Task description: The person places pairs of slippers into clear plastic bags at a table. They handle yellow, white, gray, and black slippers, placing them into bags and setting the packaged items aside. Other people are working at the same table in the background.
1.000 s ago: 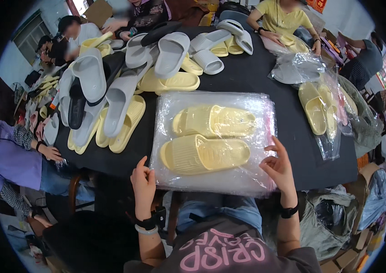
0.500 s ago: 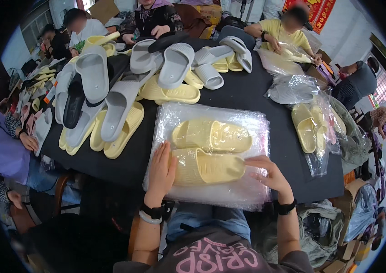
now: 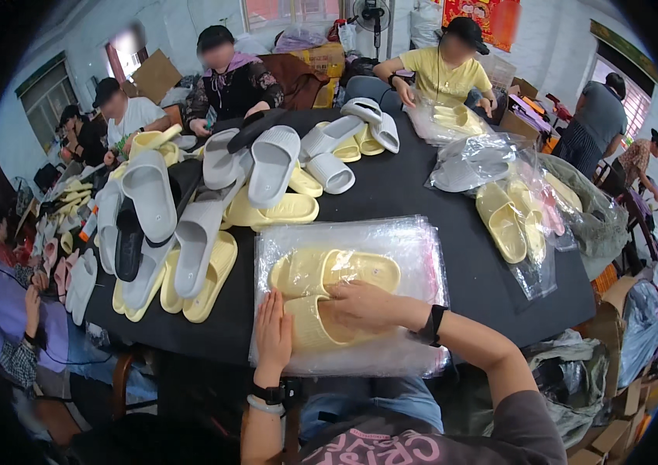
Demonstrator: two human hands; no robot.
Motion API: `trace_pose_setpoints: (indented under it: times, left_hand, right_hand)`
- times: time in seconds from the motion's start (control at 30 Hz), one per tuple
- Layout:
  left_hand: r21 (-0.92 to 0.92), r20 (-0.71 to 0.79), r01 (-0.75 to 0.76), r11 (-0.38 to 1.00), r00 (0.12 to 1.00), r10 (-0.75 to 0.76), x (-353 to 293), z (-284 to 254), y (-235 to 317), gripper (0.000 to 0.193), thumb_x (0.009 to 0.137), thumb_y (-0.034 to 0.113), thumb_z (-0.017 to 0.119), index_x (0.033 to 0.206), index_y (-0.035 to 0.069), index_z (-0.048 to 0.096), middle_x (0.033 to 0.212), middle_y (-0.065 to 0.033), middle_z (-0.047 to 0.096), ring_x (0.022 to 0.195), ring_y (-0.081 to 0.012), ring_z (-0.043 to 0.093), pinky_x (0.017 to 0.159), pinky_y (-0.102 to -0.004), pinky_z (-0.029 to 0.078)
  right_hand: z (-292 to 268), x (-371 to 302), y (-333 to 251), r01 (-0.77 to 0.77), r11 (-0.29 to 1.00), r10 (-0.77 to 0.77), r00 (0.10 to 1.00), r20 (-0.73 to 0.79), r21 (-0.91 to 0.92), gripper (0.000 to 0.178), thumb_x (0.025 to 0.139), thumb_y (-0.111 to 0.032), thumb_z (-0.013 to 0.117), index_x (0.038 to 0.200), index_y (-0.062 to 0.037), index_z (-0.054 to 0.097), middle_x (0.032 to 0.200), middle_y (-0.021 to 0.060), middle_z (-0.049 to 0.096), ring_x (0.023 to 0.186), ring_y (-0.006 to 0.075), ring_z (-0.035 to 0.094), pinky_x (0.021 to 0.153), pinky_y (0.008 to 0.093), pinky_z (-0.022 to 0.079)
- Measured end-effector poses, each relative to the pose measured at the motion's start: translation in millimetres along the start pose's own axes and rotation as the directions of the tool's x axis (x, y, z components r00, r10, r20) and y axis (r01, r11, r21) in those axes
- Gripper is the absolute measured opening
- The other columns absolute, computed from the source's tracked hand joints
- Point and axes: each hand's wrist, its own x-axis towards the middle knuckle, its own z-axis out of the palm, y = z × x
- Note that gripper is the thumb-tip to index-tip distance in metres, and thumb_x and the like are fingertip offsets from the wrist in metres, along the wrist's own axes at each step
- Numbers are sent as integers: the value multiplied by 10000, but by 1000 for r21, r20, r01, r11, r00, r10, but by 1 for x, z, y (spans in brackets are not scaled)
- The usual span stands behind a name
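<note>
A pair of yellow slippers (image 3: 367, 267) lies on a stack of clear plastic bags (image 3: 414, 236) in front of me, toe straps to the left. Whether the slippers are under the top film I cannot tell. My left hand (image 3: 273, 329) is open, its fingers straight and together, flat at the left edge of the bags against the near slipper's toe. My right hand (image 3: 364, 304) reaches over the near slipper (image 3: 309, 325), bent down at its foot opening. Motion smears its fingers and they are partly hidden.
A heap of grey, black and yellow slippers (image 3: 150, 201) covers the table's left and back. Bagged grey slippers (image 3: 472, 167) and bagged yellow slippers (image 3: 503, 221) lie to the right. Across the black table (image 3: 476, 302), a co-worker in yellow (image 3: 449, 77) handles a bag. Cartons and sacks (image 3: 569, 372) stand lower right.
My right hand has moved left from the slippers' heel end to the near slipper's opening. The slippers now show their footbeds more. My left hand stays at the toe end. The view has tilted up.
</note>
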Motion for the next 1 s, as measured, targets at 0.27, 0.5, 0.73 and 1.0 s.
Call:
trace_pose_setpoints:
  times: [0.27,0.5,0.73,1.0]
  left_hand:
    - [113,-9,16,993,1000,-15,0,10,-4,590,1021,288,406,1503,-36,301,1542,-214,350,1443,-354,304,1201,-450,173]
    - [334,48,-106,937,994,95,0,12,7,726,912,516,573,1475,82,427,1545,-203,350,1442,-423,272,1182,-533,167]
    - [455,36,-98,885,995,91,0,13,23,761,864,579,601,1443,101,476,1533,-199,369,1433,-446,271,1177,-555,163]
    - [465,34,-58,883,998,48,0,9,31,762,872,597,573,1440,97,486,1526,-209,381,1442,-445,258,1183,-547,158]
  right_hand:
    - [-21,-85,18,-120,991,113,986,-119,-55,338,945,-227,545,1253,-118,631,1151,119,613,1117,316,575,957,400,446]
    - [-40,-228,13,-476,864,502,808,-307,162,255,860,-52,642,1114,-52,665,963,163,571,906,367,572,790,431,466]
    - [-89,-235,-33,-657,679,690,419,-591,327,294,987,-136,553,1214,36,623,1080,157,580,1019,301,551,911,339,433]
    - [-87,-92,-53,-423,903,348,824,-447,-76,337,920,-126,603,1237,-12,616,975,157,537,933,316,532,823,405,463]
